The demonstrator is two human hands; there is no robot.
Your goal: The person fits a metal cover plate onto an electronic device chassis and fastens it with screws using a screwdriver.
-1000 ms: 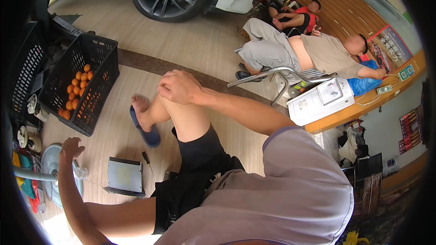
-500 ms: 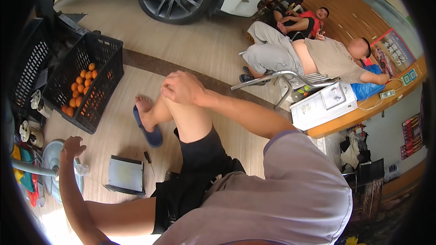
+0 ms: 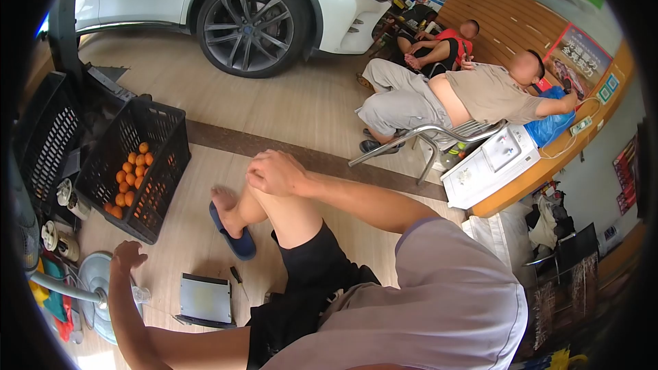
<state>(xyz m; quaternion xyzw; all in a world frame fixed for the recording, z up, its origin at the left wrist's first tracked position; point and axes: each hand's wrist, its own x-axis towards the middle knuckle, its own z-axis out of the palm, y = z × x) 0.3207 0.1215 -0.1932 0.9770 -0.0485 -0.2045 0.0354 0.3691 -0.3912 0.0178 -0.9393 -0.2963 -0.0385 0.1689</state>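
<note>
Two hands of mine are in view, well apart. My right hand (image 3: 275,173) lies loosely curled over my raised knee (image 3: 284,199), gripping nothing, with the forearm running back to my grey sleeve. My left hand (image 3: 126,257) reaches down to the round fan base (image 3: 96,288) at the lower left of the floor (image 3: 288,96), fingers bent over its rim; I cannot tell whether they actually clasp it. A small clear cup (image 3: 140,294) sits just beside that wrist.

Between my legs on the floor lies a flat grey metal box (image 3: 204,299), and a dark-handled screwdriver (image 3: 238,279) lies just beside its upper right corner. My bare foot rests in a blue slipper (image 3: 233,236) near them. A black crate (image 3: 137,164) holding oranges (image 3: 130,181) stands toward the left edge of the floor.

Beyond, a white car (image 3: 226,0) is parked, its wheel facing me. Two people recline on chairs at the right, beside a white appliance (image 3: 490,164). Posters hang on the wall, their writing too small to read.
</note>
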